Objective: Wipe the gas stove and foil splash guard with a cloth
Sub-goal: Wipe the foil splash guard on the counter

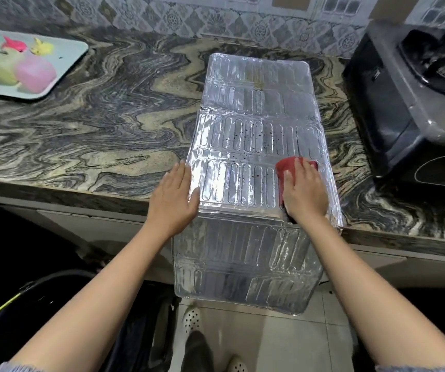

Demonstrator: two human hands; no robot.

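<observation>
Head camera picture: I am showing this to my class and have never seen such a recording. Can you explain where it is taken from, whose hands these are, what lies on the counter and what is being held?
There is no machine here. A person wears one camera on the head, looking forward and down, so you see their own two arms. The left hand lies flat on the left edge of the foil splash guard, steadying it. The right hand presses a red cloth onto the foil. The guard lies unfolded on the marble-patterned counter, and its near end hangs over the edge. Dark specks dot its middle panels. The gas stove stands at the right. At far left, a tray holds small colourful items, too blurred to name.
</observation>
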